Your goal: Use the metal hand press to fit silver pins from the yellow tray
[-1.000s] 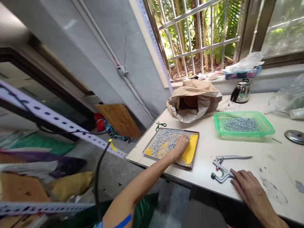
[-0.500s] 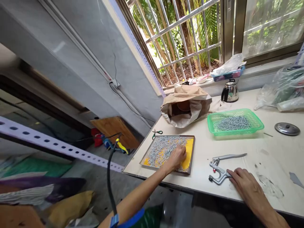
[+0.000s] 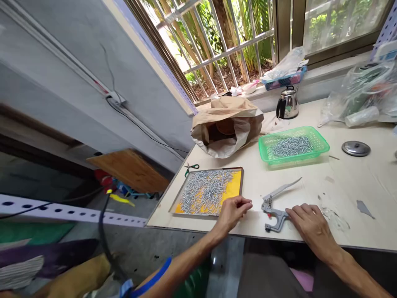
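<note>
My left hand [image 3: 233, 212] is at the tray's lower right corner, thumb and fingertips pinched together; anything between them is too small to make out. The shallow tray [image 3: 242, 182] has a yellow lining and many small silvery metal pins [image 3: 203, 192] spread over it. My right hand [image 3: 312, 227] rests on the table, its fingers closed on the end of one handle of grey snap-fastener pliers [image 3: 281, 217]. Those pliers lie on the table with their handles spread and their C-shaped jaw facing me.
A green basket [image 3: 263, 155] holds more silvery pins. Behind the tray stand an open brown paper bag [image 3: 229, 120] and a steel kettle [image 3: 290, 105]. Green-handled scissors [image 3: 191, 167] lie at the tray's far left corner. A round metal lid [image 3: 356, 148] lies at right.
My left hand has lifted out of the tray and moved right, toward the pliers. My right hand stays at the pliers' handle. The whole view has shifted.
</note>
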Motion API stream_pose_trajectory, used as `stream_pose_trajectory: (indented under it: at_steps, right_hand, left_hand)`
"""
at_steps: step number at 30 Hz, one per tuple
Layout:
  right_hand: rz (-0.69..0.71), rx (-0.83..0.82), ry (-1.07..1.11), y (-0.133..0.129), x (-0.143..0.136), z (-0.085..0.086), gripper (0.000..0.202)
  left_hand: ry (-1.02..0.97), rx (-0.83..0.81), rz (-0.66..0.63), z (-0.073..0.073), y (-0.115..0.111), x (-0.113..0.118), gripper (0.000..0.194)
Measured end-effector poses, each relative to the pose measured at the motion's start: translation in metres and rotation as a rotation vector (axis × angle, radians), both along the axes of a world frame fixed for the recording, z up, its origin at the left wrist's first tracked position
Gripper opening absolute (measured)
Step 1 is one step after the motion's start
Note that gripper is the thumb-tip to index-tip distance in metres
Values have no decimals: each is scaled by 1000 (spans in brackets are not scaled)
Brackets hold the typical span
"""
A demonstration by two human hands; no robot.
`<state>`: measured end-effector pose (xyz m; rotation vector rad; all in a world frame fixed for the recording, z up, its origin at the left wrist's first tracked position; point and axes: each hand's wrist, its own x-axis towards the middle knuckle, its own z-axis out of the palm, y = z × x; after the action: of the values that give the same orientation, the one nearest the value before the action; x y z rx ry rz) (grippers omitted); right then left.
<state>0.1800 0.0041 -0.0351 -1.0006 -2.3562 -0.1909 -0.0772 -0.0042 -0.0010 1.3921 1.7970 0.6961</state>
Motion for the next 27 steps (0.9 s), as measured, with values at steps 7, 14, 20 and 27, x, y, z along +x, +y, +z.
stream_pose_trajectory:
  at_steps: [7,14,20,27]
  right_hand:
    - [-17,61,-37,-5,1,4,26]
    - [-31,15,-62,-4,2,3,24]
    - [10,-183,-155,-4,1,10,20]
    - [78,-393,-161,23,14,16,47]
  left_hand:
    - [-413,-277,152,-18,-23,48,53]
    - [-343,-456,47,-14,-11,51,43]
    - [-282,-652,-76,-11,-7,48,38]
    - [-316,-719,-39,-6,-6,49,39]
